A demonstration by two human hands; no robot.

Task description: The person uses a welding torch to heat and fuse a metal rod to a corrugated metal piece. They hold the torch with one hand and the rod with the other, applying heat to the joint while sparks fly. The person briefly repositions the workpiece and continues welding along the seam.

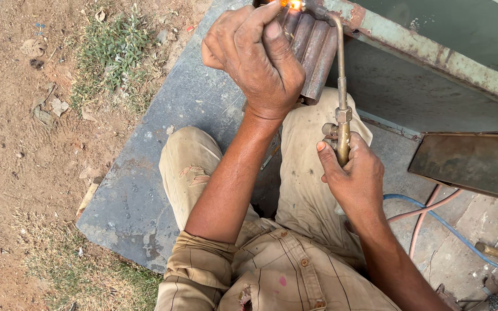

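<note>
torch: brass-and-steel gas torch, long axis near vertical in the head view, thin tube running up from the brass valve body, bending left at the top, tip pointing at the flame
flame: small orange-white glow at the top edge, partly cut off
right hand: fingers wrapped tight around the torch's brass handle, thumb up along its left side
left hand: fingers curled closed over the top of a rusty brown bundle of ribbed metal tubes, gripping it; may also be pinching a thin rod near the flame, hard to tell
bundle position: just left of the torch tube, ribs running top to bottom with a slight tilt, above the knees, upper end hidden by the hand
hoses: one blue hose and one pinkish hose trailing right from behind the right wrist, ends out of frame
frame: rusty pale-green painted metal frame slanting across the top right
slab: grey stone slab under the person's crouched legs in tan trousers
plate: dark rusty flat metal plate on the right, cut off at the edge
ground: dry dirt with a grass patch at left
</note>
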